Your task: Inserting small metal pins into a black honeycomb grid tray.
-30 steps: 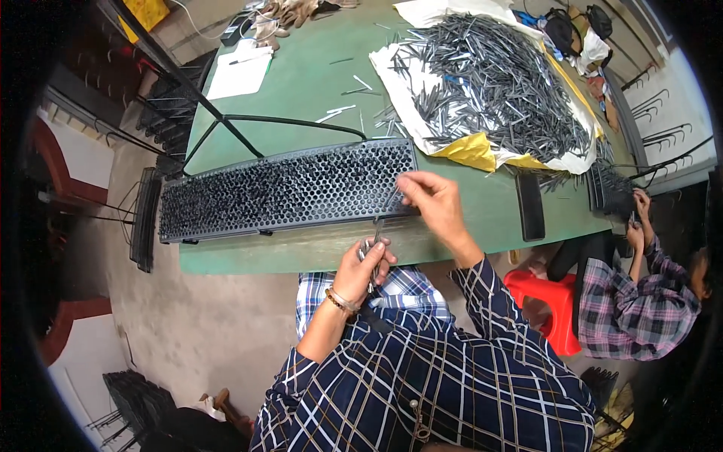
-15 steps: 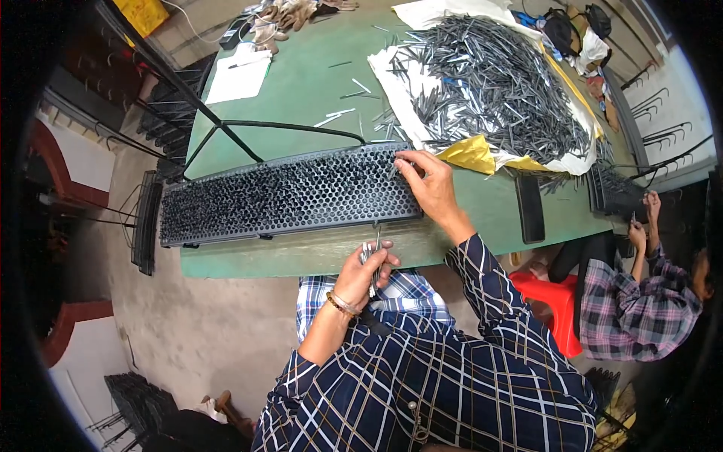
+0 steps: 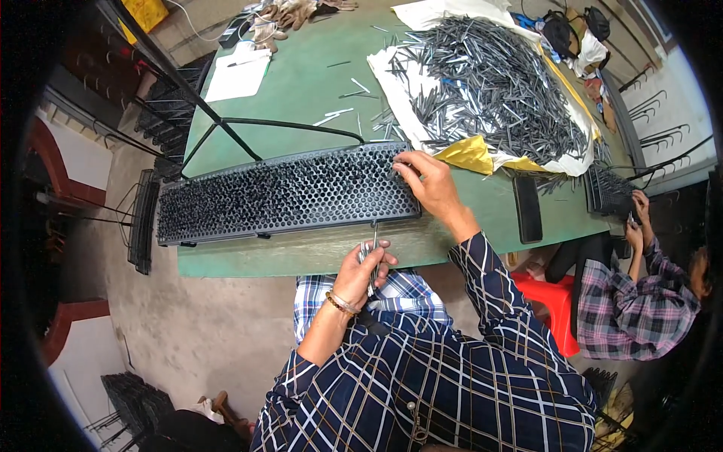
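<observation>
A long black rack, pierced with rows of round holes, lies along the table's near edge. Dark pieces fill many holes toward its left and middle; the right part shows more bare holes. My right hand is at the rack's right end, thumb and forefinger pinched together over the holes; whatever they hold is too small to make out. Below the rack's front edge, my left hand is closed around a bundle of thin metal rods. One rod sticks up from it toward the rack.
A large heap of dark metal rods lies on a white and yellow sack at the far right. Loose rods are scattered beside it. A black phone-like slab lies rightward. A bent black frame rises behind the rack. A co-worker sits at right.
The picture has shifted very slightly. My right hand stays at the rack's right end with a small movement of the fingers; my left hand keeps hold of the rods.
</observation>
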Available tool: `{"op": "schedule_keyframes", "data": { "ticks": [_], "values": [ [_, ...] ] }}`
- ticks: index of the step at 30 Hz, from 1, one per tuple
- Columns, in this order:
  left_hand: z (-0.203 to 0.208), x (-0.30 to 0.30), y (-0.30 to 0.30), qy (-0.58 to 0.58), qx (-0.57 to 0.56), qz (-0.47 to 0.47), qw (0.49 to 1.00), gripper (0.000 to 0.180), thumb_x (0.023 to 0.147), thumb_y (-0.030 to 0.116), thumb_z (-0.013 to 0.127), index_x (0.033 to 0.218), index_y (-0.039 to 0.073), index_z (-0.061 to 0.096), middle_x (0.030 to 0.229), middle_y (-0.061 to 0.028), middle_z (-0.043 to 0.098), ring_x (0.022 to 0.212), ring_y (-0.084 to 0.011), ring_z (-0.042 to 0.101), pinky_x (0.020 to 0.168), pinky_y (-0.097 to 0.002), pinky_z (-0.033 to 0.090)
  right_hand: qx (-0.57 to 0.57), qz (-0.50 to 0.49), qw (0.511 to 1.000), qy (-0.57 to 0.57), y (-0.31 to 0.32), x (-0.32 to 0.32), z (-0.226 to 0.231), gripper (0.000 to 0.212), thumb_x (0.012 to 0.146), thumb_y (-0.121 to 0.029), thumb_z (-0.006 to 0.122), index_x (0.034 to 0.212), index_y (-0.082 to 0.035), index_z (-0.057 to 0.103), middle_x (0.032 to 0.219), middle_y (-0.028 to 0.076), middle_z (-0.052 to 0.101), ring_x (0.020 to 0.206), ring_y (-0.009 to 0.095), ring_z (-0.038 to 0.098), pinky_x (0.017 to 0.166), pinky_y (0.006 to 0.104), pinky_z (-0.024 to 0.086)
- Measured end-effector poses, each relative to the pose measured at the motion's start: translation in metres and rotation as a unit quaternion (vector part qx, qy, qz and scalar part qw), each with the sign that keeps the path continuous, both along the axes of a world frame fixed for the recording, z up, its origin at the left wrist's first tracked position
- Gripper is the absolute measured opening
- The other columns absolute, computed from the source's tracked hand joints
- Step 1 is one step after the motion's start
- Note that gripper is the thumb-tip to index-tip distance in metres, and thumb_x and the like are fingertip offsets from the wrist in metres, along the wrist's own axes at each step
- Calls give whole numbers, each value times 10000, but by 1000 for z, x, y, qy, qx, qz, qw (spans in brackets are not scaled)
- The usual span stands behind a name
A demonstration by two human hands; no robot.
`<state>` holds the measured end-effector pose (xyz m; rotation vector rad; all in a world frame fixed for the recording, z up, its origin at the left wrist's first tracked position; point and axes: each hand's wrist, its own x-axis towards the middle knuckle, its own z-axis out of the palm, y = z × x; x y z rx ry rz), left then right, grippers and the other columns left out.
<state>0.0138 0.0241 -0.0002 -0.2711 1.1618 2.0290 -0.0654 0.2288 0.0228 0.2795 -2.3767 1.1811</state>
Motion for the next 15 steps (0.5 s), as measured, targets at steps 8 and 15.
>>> {"op": "schedule_keyframes", "data": {
  "ticks": [8, 15],
  "values": [
    [-3, 0, -3, -1, 2, 0, 1000, 225, 941, 127, 486, 1127, -1, 494, 860, -120, 611, 597, -80, 475, 471, -201, 376, 52, 44, 998, 10, 4, -5, 4, 142, 835, -67, 617, 957, 5, 617, 899, 129, 638, 806, 274, 628, 694, 333, 488],
    [-4, -1, -2, -1, 4, -3, 1000, 222, 938, 124, 493, 1122, 0, 497, 863, -121, 609, 593, -82, 473, 469, -200, 377, 75, 68, 994, 33, 8, -5, 2, 149, 836, -81, 609, 963, -3, 590, 866, 136, 619, 782, 310, 612, 668, 373, 485]
  ]
}}
